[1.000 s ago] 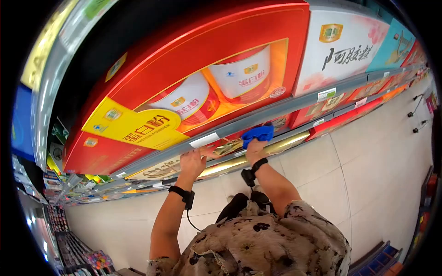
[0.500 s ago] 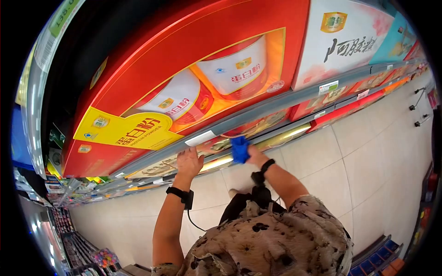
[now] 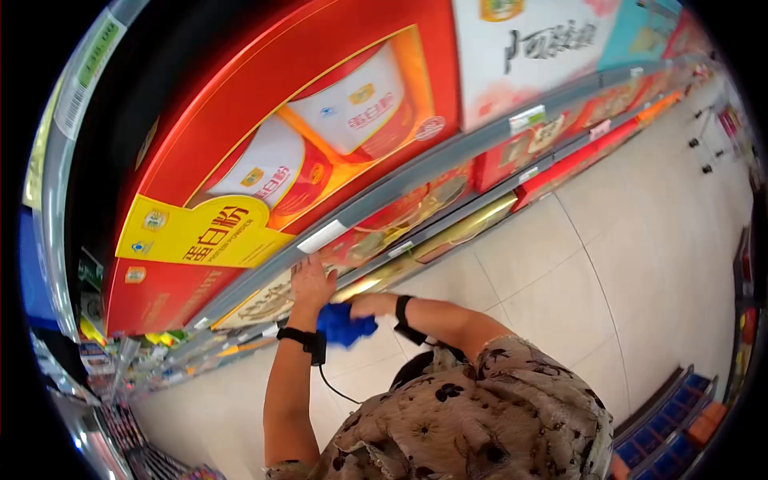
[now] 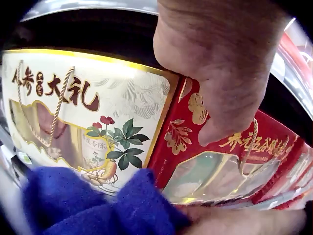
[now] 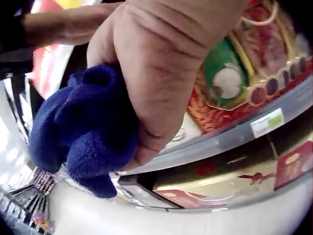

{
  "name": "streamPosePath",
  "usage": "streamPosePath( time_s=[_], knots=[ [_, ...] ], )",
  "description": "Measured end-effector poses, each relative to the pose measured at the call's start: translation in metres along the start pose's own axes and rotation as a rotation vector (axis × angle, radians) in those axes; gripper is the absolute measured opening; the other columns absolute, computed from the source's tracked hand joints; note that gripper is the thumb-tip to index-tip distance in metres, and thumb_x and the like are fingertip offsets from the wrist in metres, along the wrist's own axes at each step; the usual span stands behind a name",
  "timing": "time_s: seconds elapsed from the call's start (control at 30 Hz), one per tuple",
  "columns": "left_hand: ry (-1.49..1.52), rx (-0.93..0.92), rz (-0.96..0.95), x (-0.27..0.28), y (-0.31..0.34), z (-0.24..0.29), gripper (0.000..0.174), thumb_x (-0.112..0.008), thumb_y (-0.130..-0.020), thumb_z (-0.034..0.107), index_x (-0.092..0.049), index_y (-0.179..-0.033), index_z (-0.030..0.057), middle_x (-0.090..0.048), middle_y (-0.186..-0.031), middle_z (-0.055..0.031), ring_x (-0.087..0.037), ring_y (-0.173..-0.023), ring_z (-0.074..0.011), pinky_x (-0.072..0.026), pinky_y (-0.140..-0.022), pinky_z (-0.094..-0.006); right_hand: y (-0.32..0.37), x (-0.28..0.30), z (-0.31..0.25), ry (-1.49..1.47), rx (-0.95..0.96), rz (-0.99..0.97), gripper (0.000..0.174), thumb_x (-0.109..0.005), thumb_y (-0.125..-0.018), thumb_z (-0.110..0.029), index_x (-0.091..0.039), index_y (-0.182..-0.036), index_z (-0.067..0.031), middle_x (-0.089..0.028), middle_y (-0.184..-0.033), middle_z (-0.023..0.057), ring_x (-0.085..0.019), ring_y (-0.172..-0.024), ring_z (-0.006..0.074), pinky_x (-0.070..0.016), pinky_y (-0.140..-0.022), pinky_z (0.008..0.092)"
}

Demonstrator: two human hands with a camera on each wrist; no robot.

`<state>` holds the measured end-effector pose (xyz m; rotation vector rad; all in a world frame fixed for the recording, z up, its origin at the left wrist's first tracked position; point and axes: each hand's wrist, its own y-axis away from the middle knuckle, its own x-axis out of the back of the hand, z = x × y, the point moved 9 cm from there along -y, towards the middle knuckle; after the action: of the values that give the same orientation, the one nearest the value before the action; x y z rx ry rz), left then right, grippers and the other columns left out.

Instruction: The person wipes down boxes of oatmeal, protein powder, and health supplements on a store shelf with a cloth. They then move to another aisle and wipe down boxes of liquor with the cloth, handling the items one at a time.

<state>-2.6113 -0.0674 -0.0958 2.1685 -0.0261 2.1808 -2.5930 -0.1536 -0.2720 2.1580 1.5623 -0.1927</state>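
My left hand [image 3: 312, 280] rests at the grey shelf edge [image 3: 376, 210], fingers pointing up beside a blank white label [image 3: 322, 238]. Its thumb hangs in front of a red gift box [image 4: 168, 159] in the left wrist view. A crumpled blue cloth [image 5: 93, 132] is gripped in my right hand [image 3: 372, 306], bunched past the fingers. In the head view the cloth is close beside my left wrist. Seen from the left wrist, it covers the lower edge of a white gift box [image 4: 110, 95] with a rope handle.
Above the shelf edge stands a large red protein powder box [image 3: 264, 96]. A white box [image 3: 488, 76] and a teal box [image 3: 640, 36] stand to its right. Gold boxes [image 5: 215, 171] sit on a lower shelf. Tiled floor [image 3: 544, 280] lies below, with a blue rack [image 3: 664, 424] behind.
My right hand has swept left along the shelf with the blue cloth and come down to my left wrist. The left hand stays at the shelf edge while the view shifts right.
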Motion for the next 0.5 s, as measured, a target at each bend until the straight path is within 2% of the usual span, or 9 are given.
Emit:
streamPosePath(
  time_s=[0.1, 0.2, 0.23, 0.27, 0.33, 0.37, 0.4, 0.43, 0.5],
  knots=[
    [-0.013, -0.003, 0.054, 0.0, 0.014, -0.001, 0.08, -0.071, -0.073, 0.028, -0.032, -0.137, -0.0001, -0.04, -0.137, -0.0231, -0.033, -0.131, -0.0383, -0.0214, -0.11, -0.0513, 0.074, -0.054, -0.037, 0.181, -0.043, -0.086, 0.05, -0.062, -0.064, 0.0, -0.061, -0.114, -0.0022, -0.066, -0.095, 0.0056, -0.057, -0.084, 0.0165, -0.0488, -0.073, 0.0328],
    [0.058, -0.093, 0.256, -0.001, 0.053, 0.008, 0.088, -0.07, -0.071, 0.026, -0.025, -0.142, -0.0019, -0.031, -0.145, -0.0228, -0.023, -0.137, -0.0382, -0.0122, -0.114, -0.0524, 0.142, -0.001, 0.001, 0.508, -0.184, 0.126, 0.048, -0.059, -0.066, -0.007, -0.062, -0.114, -0.0029, -0.067, -0.098, 0.0078, -0.059, -0.086, 0.0174, -0.0483, -0.079, 0.033],
    [0.084, -0.048, 0.254, -0.025, 0.069, -0.004, 0.085, -0.068, -0.072, 0.026, -0.027, -0.142, -0.0014, -0.03, -0.146, -0.0229, -0.022, -0.138, -0.0381, -0.0116, -0.114, -0.0526, 0.193, 0.019, 0.001, 0.269, -0.072, 0.357, 0.045, -0.058, -0.069, -0.01, -0.063, -0.113, -0.0027, -0.067, -0.098, 0.0095, -0.06, -0.087, 0.0176, -0.0491, -0.08, 0.0346],
    [0.098, -0.11, 0.317, -0.033, 0.091, -0.006, 0.083, -0.066, -0.074, 0.025, -0.027, -0.143, -0.0001, -0.028, -0.147, -0.0229, -0.02, -0.139, -0.0382, -0.0116, -0.113, -0.0522, 0.198, 0.096, 0.121, 0.278, -0.133, 0.647, 0.04, -0.059, -0.07, -0.013, -0.064, -0.108, -0.0024, -0.068, -0.093, 0.0106, -0.062, -0.083, 0.0186, -0.0511, -0.077, 0.0356],
    [0.235, -0.035, 0.261, -0.046, 0.14, -0.01, 0.082, -0.066, -0.074, 0.022, -0.027, -0.143, 0.0016, -0.027, -0.148, -0.0222, -0.018, -0.14, -0.0366, -0.0118, -0.113, -0.0521, 0.354, 0.131, 0.19, 0.057, -0.413, 1.362, 0.03, -0.059, -0.076, -0.024, -0.065, -0.095, -0.0021, -0.068, -0.09, 0.0156, -0.065, -0.079, 0.0279, -0.0529, -0.068, 0.0394],
    [0.172, -0.036, 0.206, -0.104, 0.16, -0.042, 0.08, -0.066, -0.074, 0.023, -0.029, -0.142, 0.0017, -0.026, -0.148, -0.0218, -0.017, -0.141, -0.0359, -0.012, -0.114, -0.0512, 0.439, 0.124, 0.208, 0.242, -0.447, 1.767, 0.024, -0.061, -0.076, -0.021, -0.063, -0.09, -0.0013, -0.068, -0.084, 0.0157, -0.066, -0.076, 0.0303, -0.0531, -0.064, 0.0398],
    [0.127, -0.02, 0.05, -0.121, 0.183, -0.049, 0.079, -0.067, -0.073, 0.025, -0.032, -0.141, 0.0028, -0.028, -0.147, -0.0214, -0.022, -0.139, -0.0363, -0.0159, -0.113, -0.051, 0.511, 0.116, 0.274, -0.08, -0.351, 2.06, 0.019, -0.061, -0.078, -0.017, -0.063, -0.089, -0.0011, -0.067, -0.081, 0.0164, -0.066, -0.075, 0.0295, -0.0531, -0.063, 0.0401],
    [0.199, 0.093, -0.215, -0.168, 0.211, -0.074, 0.074, -0.067, -0.075, 0.026, -0.036, -0.139, 0.0032, -0.036, -0.143, -0.0215, -0.029, -0.135, -0.0355, -0.019, -0.111, -0.0521, 0.561, 0.022, 0.189, -0.464, -0.38, 2.093, 0.017, -0.058, -0.078, -0.012, -0.063, -0.09, -0.0001, -0.067, -0.086, 0.0186, -0.067, -0.079, 0.0318, -0.053, -0.066, 0.0407],
    [0.256, 0.217, -0.527, -0.287, 0.281, -0.146, 0.061, -0.063, -0.082, 0.033, -0.047, -0.13, -0.0008, -0.051, -0.127, -0.0255, -0.047, -0.12, -0.0386, -0.0362, -0.1, -0.0513, 0.678, -0.001, 0.333, -0.329, -0.302, 2.458, 0.026, -0.052, -0.075, -0.01, -0.063, -0.096, 0.003, -0.067, -0.091, 0.0227, -0.066, -0.084, 0.0356, -0.0516, -0.07, 0.0443]
  ],
)
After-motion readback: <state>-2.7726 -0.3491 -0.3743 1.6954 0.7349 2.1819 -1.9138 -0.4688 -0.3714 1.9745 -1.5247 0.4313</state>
